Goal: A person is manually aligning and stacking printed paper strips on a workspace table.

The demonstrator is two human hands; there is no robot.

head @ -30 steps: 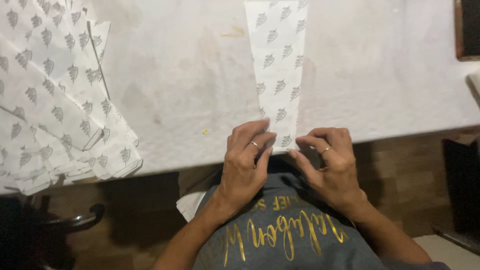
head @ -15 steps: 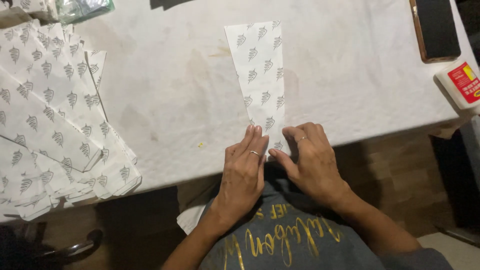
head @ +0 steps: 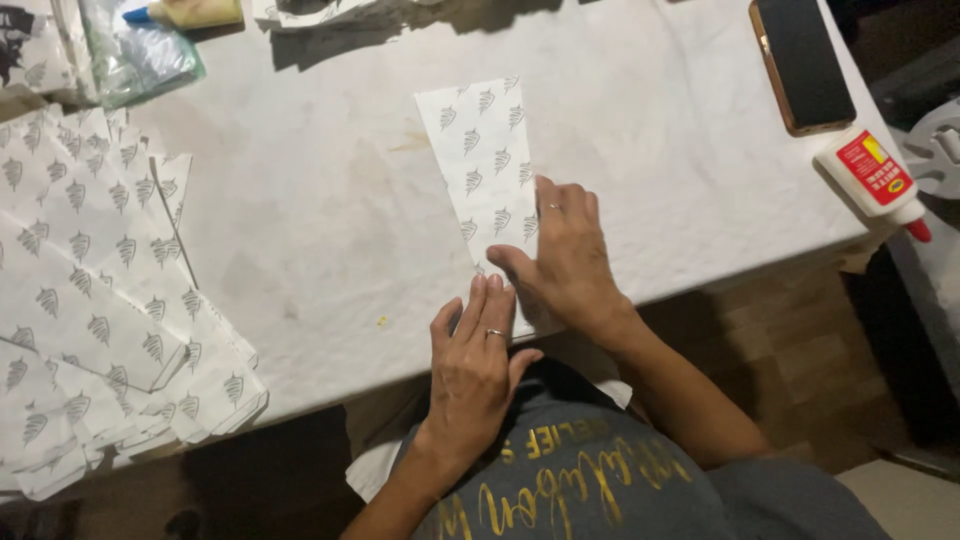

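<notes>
while both hands pressed flat, fingers together, the paper [head: 483, 165] lay under the right hand [head: 568, 255] and just past the left hand [head: 475, 365] fingertips; it looked light, thin, easily creased, best pinched at its free edge.

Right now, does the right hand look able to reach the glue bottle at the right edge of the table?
Probably yes. The right hand lies flat on the patterned paper strip, and the bare table between it and the glue bottle shows nothing in the way. It would have to let go of the strip first.
</notes>
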